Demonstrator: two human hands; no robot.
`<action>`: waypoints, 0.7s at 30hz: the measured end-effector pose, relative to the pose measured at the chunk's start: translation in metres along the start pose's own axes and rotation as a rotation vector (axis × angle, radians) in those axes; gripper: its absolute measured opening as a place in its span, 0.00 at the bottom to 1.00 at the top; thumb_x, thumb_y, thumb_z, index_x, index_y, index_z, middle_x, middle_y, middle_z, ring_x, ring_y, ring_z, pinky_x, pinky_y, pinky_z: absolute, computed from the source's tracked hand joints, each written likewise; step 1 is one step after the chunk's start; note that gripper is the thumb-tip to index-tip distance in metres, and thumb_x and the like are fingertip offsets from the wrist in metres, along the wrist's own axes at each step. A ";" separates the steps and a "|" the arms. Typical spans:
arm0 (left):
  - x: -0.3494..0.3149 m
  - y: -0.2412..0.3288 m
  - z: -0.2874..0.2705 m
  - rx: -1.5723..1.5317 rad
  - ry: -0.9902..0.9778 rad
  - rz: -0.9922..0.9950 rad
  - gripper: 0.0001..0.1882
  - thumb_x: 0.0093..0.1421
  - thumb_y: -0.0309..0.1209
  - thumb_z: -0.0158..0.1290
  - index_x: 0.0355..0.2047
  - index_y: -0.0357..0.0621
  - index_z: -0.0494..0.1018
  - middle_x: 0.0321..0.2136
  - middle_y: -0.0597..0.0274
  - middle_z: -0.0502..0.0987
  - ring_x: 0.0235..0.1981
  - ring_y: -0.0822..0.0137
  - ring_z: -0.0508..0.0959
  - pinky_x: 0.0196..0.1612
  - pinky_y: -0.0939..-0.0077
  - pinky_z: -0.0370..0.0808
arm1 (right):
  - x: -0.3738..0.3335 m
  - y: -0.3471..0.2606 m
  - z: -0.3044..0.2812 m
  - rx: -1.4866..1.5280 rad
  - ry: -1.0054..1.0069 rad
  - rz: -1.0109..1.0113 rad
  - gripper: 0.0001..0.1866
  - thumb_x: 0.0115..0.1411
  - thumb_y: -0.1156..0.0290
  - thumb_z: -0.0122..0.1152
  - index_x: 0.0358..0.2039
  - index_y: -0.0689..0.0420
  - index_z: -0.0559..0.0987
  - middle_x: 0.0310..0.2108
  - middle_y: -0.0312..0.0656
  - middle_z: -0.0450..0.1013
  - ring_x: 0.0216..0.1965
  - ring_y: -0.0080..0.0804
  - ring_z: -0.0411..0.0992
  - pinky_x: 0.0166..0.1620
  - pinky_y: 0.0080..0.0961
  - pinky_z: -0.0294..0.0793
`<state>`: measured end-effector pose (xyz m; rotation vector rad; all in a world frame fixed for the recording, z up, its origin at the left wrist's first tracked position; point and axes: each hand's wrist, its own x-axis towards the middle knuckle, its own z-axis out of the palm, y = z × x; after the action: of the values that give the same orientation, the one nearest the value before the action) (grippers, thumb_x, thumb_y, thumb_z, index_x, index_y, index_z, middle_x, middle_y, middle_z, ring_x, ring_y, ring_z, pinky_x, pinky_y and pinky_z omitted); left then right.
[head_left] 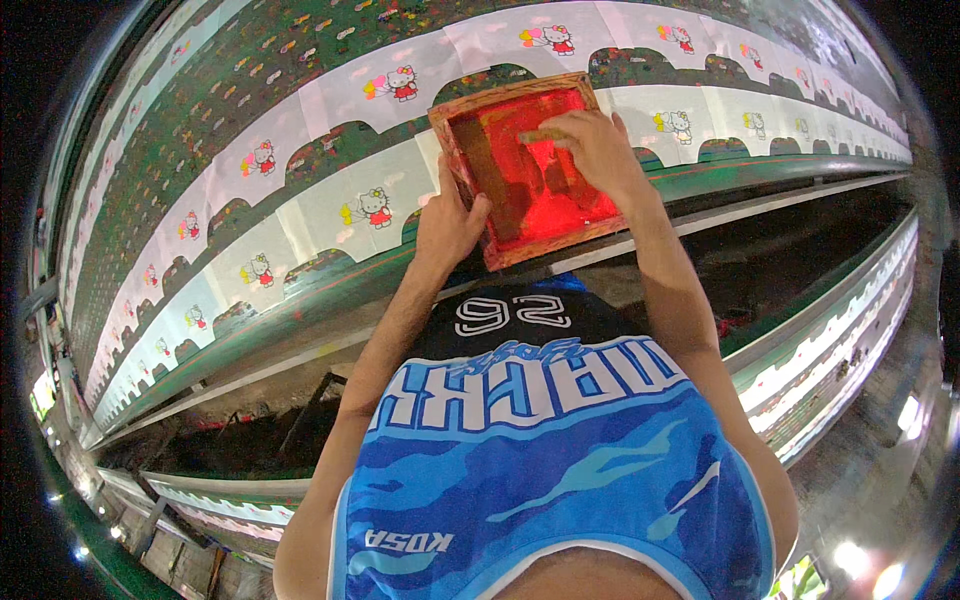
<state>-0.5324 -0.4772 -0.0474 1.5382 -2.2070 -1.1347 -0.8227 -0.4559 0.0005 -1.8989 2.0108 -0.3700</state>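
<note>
A wooden screen-printing frame (508, 262) lies tilted over the white printed pieces, its mesh (565, 212) wet with bright red ink. Along its left side a brown strip shows inside the wood. My left hand (452, 222) is closed on the frame's left rail, thumb on top and fingers along the outer side. Inside the frame, toward its far right, my right hand (590, 150) is bent round a squeegee (540, 136), of which only a short, ink-stained edge shows beyond the fingertips. The rest of it is hidden under the hand.
A long green table (345, 285) carries curving rows of white scalloped pieces (320, 220) with a cartoon cat in red and yellow balloons. Its surface is speckled with ink. A pale rail (700, 212) runs along the near edge. Behind me stands another table (830, 340) with similar pieces.
</note>
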 end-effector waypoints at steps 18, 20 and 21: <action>0.006 0.052 -0.001 -0.080 -0.004 -0.024 0.55 0.70 0.38 0.61 0.83 0.33 0.38 0.31 0.32 0.86 0.34 0.30 0.87 0.38 0.38 0.84 | -0.108 0.023 0.004 0.055 0.196 -0.165 0.27 0.60 0.77 0.63 0.58 0.41 0.89 0.57 0.30 0.82 0.61 0.41 0.76 0.71 0.56 0.66; 0.018 0.072 0.020 -0.072 0.031 -0.001 0.56 0.70 0.38 0.61 0.84 0.37 0.36 0.28 0.35 0.85 0.30 0.31 0.87 0.34 0.40 0.83 | -0.112 0.054 -0.012 0.052 0.219 -0.156 0.27 0.59 0.77 0.63 0.58 0.41 0.89 0.57 0.30 0.82 0.60 0.41 0.77 0.71 0.56 0.66; 0.024 0.082 0.037 -0.092 0.033 0.000 0.56 0.69 0.39 0.61 0.84 0.37 0.36 0.28 0.35 0.85 0.30 0.31 0.87 0.34 0.40 0.83 | -0.114 0.069 -0.020 0.054 0.231 -0.155 0.27 0.59 0.77 0.63 0.58 0.41 0.89 0.57 0.30 0.82 0.60 0.41 0.77 0.71 0.56 0.66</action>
<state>-0.6211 -0.4688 -0.0212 1.5081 -2.1037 -1.1846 -0.8893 -0.3390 -0.0022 -2.0657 1.9729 -0.7068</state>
